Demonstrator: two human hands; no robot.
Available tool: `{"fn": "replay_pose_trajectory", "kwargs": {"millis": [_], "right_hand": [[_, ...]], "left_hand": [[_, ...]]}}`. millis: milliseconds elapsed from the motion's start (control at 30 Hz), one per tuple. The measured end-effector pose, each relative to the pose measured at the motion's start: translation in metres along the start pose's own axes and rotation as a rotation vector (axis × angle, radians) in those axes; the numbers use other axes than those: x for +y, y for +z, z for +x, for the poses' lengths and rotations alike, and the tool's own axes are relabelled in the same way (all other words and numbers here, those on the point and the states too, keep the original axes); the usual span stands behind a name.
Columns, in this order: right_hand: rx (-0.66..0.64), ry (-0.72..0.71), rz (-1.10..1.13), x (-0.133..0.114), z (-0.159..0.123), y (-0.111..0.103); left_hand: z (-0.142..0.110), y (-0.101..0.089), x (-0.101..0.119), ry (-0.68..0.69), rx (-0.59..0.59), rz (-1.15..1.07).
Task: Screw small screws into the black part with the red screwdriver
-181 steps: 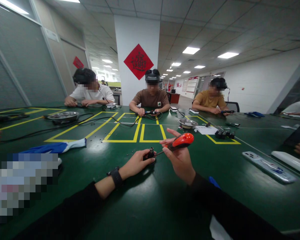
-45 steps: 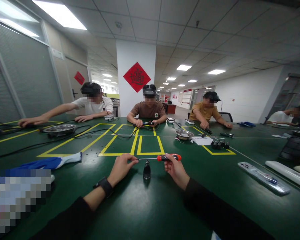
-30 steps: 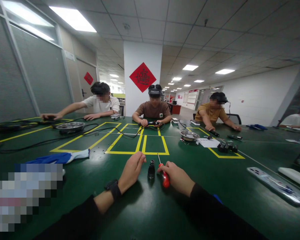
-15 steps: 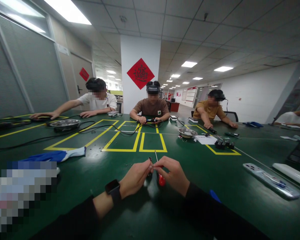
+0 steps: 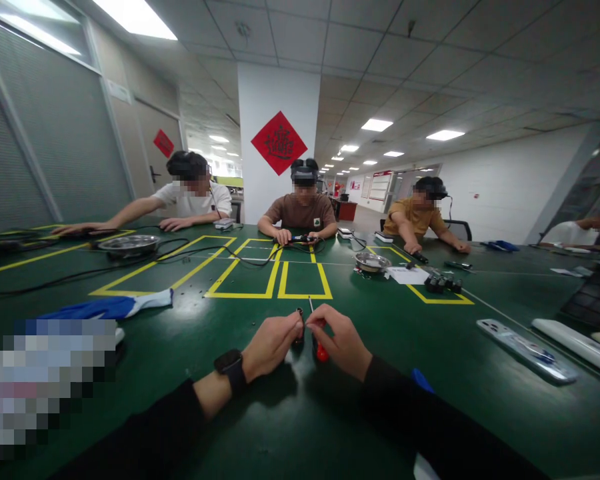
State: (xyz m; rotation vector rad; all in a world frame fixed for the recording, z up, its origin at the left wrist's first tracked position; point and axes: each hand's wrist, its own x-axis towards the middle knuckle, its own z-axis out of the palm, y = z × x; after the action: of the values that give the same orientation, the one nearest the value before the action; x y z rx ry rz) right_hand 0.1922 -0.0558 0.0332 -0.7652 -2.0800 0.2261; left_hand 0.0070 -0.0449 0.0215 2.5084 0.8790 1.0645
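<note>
My left hand (image 5: pixel 273 343), wearing a dark watch (image 5: pixel 229 363), has its fingers closed against a small dark cylindrical part (image 5: pixel 300 319) with a shiny upper end. My right hand (image 5: pixel 341 341) is just to the right, thumb and forefinger in a pinch; whatever sits between those tips is too small to make out. A narrow gap separates the two hands' fingertips. Beside and partly behind my right fingers lies a screwdriver with a red handle (image 5: pixel 322 353), its thin metal shaft pointing away from me.
Left of my hands lie a blue-and-white glove (image 5: pixel 113 307) and a blurred-out item. Metal bowls (image 5: pixel 129 245) (image 5: pixel 373 262), black cables, black clips (image 5: pixel 443 283) and white paper (image 5: pixel 407 275) are farther off. A phone (image 5: pixel 525 350) lies right. Several people sit around the green table.
The fingertips of my two hands, which met half a second ago, are now slightly apart. The whole view has shifted a little; the screwdriver stays between the hands.
</note>
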Motion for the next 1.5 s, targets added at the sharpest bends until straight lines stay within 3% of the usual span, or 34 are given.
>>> {"fn": "replay_pose_trajectory", "kwargs": {"millis": [100,167,267,367,433,800,1000,1100,1300,1500], "right_hand": [[-0.006,0.06,-0.047,0.002,0.0,-0.002],[-0.046,0.079,-0.123,0.003,0.0,-0.004],[-0.129,0.075,-0.233,0.005,0.0,-0.006],[-0.185,0.042,-0.318,0.005,0.0,-0.005],[-0.205,0.013,-0.375,0.005,0.001,-0.004],[-0.264,-0.15,-0.634,0.012,0.002,0.001],[-0.321,-0.258,-0.647,0.009,0.003,-0.003],[-0.29,-0.211,-0.579,0.01,0.003,-0.003],[-0.113,0.054,-0.443,0.02,0.004,-0.014],[-0.455,-0.03,-0.555,0.037,-0.001,-0.015]], "left_hand": [[0.002,-0.002,-0.006,-0.089,0.218,-0.015],[0.003,-0.003,-0.011,-0.089,0.281,-0.022],[0.004,-0.003,-0.017,-0.059,0.159,-0.013],[0.003,-0.001,-0.02,-0.116,-0.008,-0.034],[0.004,0.001,-0.02,-0.156,-0.056,-0.059],[0.007,0.004,-0.018,-0.179,-0.056,-0.05],[0.006,0.003,-0.02,-0.174,-0.05,-0.012],[0.006,0.003,-0.02,-0.169,-0.069,-0.004],[0.006,0.005,-0.017,-0.173,-0.048,-0.048],[0.005,0.007,-0.019,-0.174,-0.053,-0.049]]}}
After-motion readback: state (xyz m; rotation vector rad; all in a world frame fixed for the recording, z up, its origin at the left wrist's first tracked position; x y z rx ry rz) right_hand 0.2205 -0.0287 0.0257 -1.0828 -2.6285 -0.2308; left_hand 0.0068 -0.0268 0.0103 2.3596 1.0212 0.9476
